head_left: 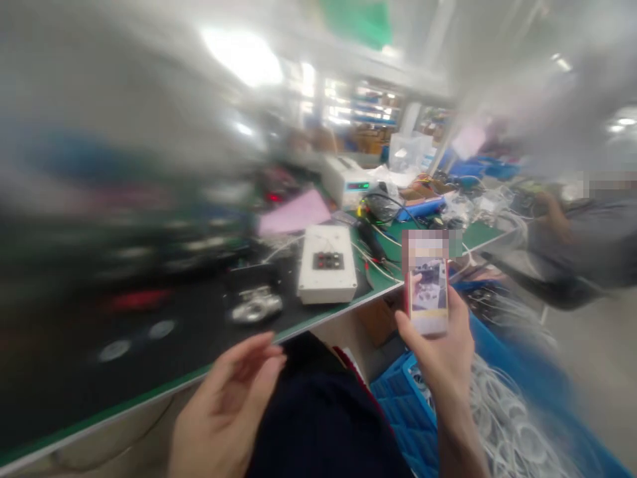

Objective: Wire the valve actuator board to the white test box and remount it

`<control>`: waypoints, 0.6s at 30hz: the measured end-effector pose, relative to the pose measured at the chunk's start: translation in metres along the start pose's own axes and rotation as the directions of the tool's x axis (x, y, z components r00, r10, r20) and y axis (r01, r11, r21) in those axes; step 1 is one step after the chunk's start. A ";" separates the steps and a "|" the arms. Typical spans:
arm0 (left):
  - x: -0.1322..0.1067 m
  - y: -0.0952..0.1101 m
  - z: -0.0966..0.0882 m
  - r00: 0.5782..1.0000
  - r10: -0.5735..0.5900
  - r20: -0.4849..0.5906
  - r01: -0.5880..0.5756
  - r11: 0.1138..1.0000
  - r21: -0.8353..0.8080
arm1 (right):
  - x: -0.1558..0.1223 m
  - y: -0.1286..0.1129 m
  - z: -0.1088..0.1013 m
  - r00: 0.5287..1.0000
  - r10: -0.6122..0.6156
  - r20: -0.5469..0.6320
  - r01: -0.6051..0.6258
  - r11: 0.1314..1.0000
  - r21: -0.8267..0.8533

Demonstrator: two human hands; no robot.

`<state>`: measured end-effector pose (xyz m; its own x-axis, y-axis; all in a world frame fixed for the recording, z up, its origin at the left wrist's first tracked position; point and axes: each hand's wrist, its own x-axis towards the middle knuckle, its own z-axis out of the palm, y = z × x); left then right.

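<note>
My right hand (440, 345) is wrapped round a smartphone (428, 292), which stands nearly upright with its lit screen towards me. A picture shows on the screen, and its upper part is blurred out. My left hand (229, 401) hovers just in front of the bench edge, fingers loosely curved and apart from the thumb, with nothing visible in it. Beyond it on the black mat lies a group of shiny metal parts (256, 304). To the right of these sits a white box (327, 265) with black and red terminals on top.
A bench (199, 378) with a green edge runs across the view. Behind the white box are a pink sheet (294, 212), a white instrument with a lit display (343, 180) and tangled cables. Blue crates (405, 398) with white cables stand below right. Another person (582, 226) is at the far right.
</note>
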<state>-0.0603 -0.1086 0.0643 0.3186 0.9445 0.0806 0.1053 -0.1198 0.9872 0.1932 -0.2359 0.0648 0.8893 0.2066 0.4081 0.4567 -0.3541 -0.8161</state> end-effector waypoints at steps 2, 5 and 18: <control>0.004 0.013 0.015 1.000 0.017 0.021 -0.013 0.984 -0.178 | -0.044 -0.024 0.007 0.991 -0.090 0.097 0.084 0.994 0.069; 0.019 0.027 0.022 0.987 0.158 0.019 -0.136 0.902 -0.410 | -0.094 -0.047 0.020 0.939 -0.248 0.240 0.215 0.964 0.156; 0.017 0.028 0.002 0.993 0.107 -0.045 -0.114 0.814 -0.570 | -0.132 -0.059 0.027 0.768 -0.560 0.312 0.536 0.828 0.167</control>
<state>-0.0503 -0.0967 0.0930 0.2857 0.9388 0.1923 -0.4875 -0.0304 0.8726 0.0484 -0.2183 0.0479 0.4197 0.6412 0.6424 0.8503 -0.0302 -0.5254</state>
